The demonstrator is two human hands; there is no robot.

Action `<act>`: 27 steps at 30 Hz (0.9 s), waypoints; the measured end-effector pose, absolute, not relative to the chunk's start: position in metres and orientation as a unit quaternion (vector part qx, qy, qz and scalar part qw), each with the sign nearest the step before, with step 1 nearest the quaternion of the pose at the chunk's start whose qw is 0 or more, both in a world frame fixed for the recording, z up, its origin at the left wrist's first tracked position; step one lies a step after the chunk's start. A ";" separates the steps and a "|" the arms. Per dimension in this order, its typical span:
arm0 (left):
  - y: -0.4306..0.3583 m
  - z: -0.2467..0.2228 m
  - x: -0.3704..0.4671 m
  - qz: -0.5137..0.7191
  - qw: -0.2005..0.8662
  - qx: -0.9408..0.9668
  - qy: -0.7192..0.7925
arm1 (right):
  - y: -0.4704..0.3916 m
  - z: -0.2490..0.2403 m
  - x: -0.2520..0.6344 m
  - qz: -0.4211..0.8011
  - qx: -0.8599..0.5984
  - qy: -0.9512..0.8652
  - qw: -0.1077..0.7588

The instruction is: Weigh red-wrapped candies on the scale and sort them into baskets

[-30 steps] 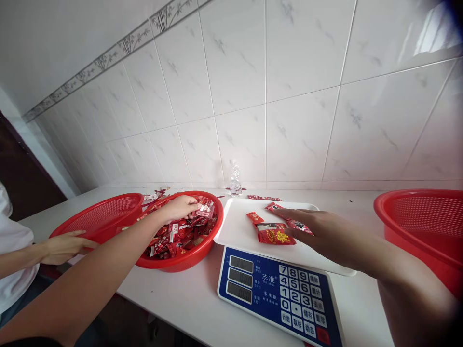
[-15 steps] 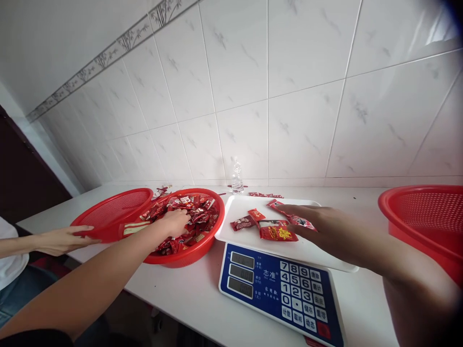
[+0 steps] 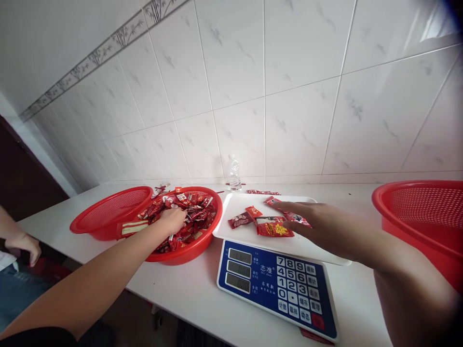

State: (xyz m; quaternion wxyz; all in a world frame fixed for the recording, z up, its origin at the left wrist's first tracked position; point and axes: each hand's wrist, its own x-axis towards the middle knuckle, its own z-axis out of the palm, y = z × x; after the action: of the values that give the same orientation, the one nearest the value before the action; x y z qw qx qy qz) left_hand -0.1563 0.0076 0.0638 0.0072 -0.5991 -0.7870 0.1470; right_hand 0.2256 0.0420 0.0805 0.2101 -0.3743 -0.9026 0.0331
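Observation:
My left hand reaches into a red basket heaped with red-wrapped packets. Its fingers are bent down among the packets, and whatever they grip is hidden. Over the white tray of a scale, my right hand is spread, with fingers apart above and beside several packets. A red and yellow packet lies at its thumb, a pink one beneath its fingers. Left of these rests a dark red packet. The scale's blue keypad panel faces me.
Another red basket stands at the left, a third at the right. A clear bottle and a strip of packets are near the tiled wall. Another person's hand shows at the far left.
The other person's hand has let go of the left basket and drawn back to the left. My left hand has shifted slightly within the packets; my right hand stays over the tray.

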 end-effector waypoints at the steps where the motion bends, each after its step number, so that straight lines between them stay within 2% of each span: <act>1: 0.009 0.063 -0.155 0.148 0.003 -0.592 -0.792 | 0.042 0.081 0.225 0.038 -0.374 -0.902 0.211; 8: 0.020 0.059 -0.153 0.113 -0.029 -0.572 -0.812 | 0.038 0.085 0.224 0.056 -0.379 -0.902 0.198; 13: 0.016 0.077 -0.159 0.054 -0.068 -0.591 -0.802 | 0.038 0.087 0.227 0.044 -0.383 -0.902 0.197; 21: -0.003 0.123 -0.143 -0.090 -0.180 -0.632 -0.748 | 0.039 0.084 0.225 0.059 -0.386 -0.901 0.191; 27: -0.022 0.127 -0.099 -0.266 -0.294 -0.652 -0.646 | 0.033 0.087 0.215 0.065 -0.367 -0.906 0.201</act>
State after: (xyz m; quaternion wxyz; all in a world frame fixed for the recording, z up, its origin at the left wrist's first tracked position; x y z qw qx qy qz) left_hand -0.0994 -0.0223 0.1275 -0.2940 -0.6519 -0.6463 -0.2662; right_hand 0.2154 0.0326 0.0871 0.2010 -0.3671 -0.9059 0.0650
